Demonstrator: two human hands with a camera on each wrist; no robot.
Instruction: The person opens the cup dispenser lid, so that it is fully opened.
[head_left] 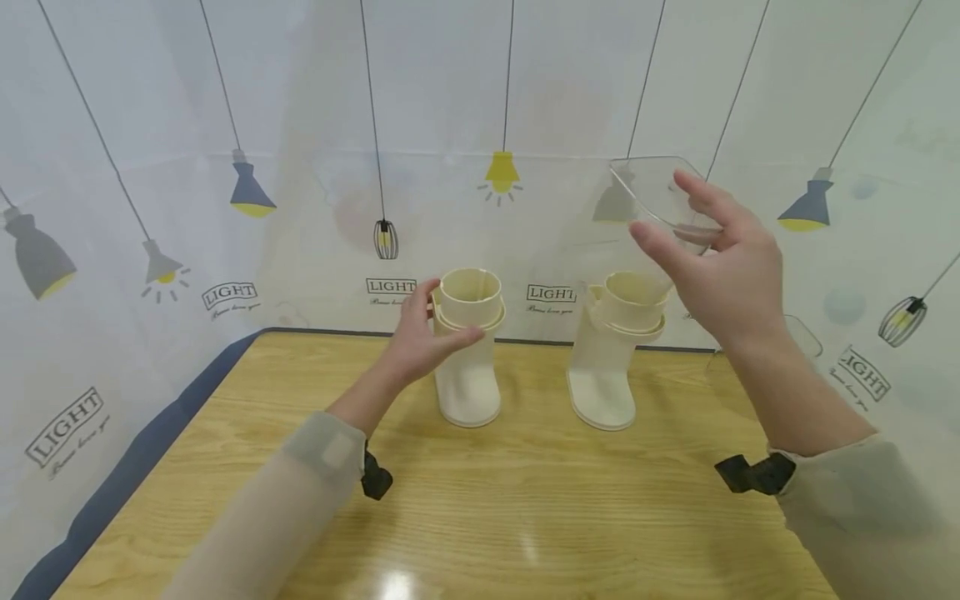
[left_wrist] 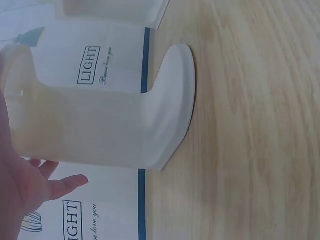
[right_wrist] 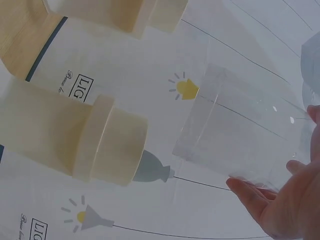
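Two cream plastic stands, each a hollow upright with a round collar on top and a rounded foot, stand at the table's back. My left hand grips the left stand near its collar, thumb across the front and fingers at the far side; the left wrist view shows the stand's foot flat on the table. Above and beyond the right stand, my right hand holds a clear plastic container between thumb and fingers. The container is tilted, with its wide end towards the right stand in the right wrist view.
Another clear, thin-edged object shows partly behind my right wrist. Wooden tabletop stretches in front of the stands. A white curtain printed with lamps hangs close behind the table's back edge.
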